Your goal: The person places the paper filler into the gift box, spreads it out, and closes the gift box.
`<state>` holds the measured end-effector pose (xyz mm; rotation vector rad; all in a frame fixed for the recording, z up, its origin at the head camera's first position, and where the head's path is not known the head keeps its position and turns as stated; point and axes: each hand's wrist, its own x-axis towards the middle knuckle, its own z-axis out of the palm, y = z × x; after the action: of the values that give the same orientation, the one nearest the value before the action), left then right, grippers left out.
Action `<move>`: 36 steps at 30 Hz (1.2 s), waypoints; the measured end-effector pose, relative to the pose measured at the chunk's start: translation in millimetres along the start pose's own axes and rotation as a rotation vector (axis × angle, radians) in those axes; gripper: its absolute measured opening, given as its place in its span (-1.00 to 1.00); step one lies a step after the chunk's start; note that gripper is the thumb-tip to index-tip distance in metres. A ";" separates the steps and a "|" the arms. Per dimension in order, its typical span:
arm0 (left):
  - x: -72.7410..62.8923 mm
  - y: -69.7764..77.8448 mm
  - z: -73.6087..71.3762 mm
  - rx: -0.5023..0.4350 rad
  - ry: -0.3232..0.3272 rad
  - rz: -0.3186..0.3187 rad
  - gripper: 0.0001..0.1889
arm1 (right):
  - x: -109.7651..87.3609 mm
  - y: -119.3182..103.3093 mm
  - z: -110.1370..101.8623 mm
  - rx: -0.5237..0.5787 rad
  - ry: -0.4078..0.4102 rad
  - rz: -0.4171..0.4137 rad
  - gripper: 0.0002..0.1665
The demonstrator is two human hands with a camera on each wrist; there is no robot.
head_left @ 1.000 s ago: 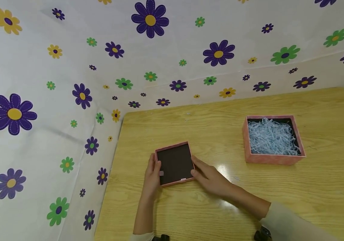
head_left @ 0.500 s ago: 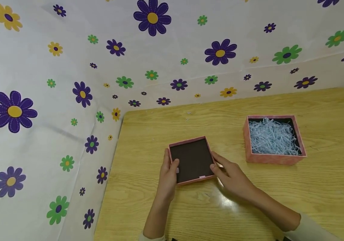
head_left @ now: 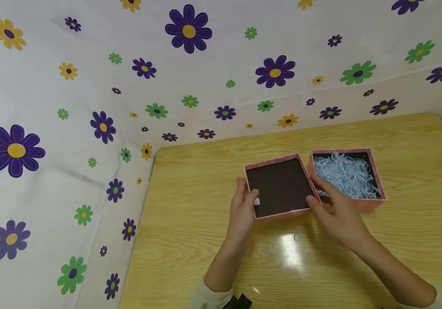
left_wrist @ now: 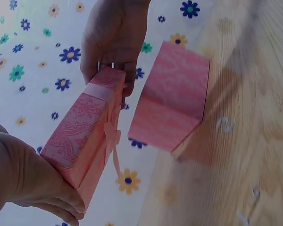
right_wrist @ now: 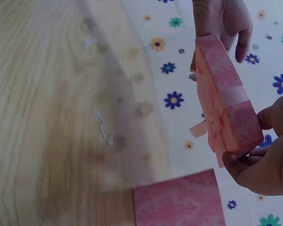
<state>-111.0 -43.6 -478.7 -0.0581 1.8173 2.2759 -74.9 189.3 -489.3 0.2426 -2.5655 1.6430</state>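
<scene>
Both hands hold a pink box lid (head_left: 280, 189) above the table, its dark inside facing up. My left hand (head_left: 242, 214) grips the lid's left edge, thumb over the rim. My right hand (head_left: 338, 214) pinches the near right corner. Pink paisley pattern covers the lid's sides, and a peach ribbon bow (left_wrist: 112, 134) hangs beneath it in both wrist views. Just right of the lid, partly behind the right hand, stands a pink box (head_left: 365, 205) filled with light-blue shredded paper (head_left: 346, 174).
The wooden table (head_left: 190, 240) carries a few small paper scraps (right_wrist: 104, 128). A white cloth with printed flowers (head_left: 205, 64) hangs along the table's back and left sides.
Both hands have carried the lid rightward and slightly away from the body, up beside the box. The lid looks larger in view. The box has stayed in place.
</scene>
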 end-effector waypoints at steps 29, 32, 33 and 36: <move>33.9 6.7 138.4 0.376 -0.171 -0.062 -0.01 | 25.6 29.5 -116.6 -0.214 0.156 0.263 -0.25; 34.8 8.5 141.3 0.397 -0.192 -0.053 -0.01 | 25.8 30.0 -121.9 -0.219 0.162 0.278 -0.26; 35.3 9.5 141.1 0.402 -0.202 -0.046 -0.01 | 25.7 30.1 -123.1 -0.213 0.164 0.280 -0.27; 36.7 13.6 138.4 0.398 -0.238 -0.023 -0.02 | 24.8 29.9 -125.4 -0.197 0.181 0.285 -0.27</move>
<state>-134.2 93.0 -440.0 0.2464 2.0797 1.7754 -106.3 313.3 -459.5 -0.2842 -2.6899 1.3951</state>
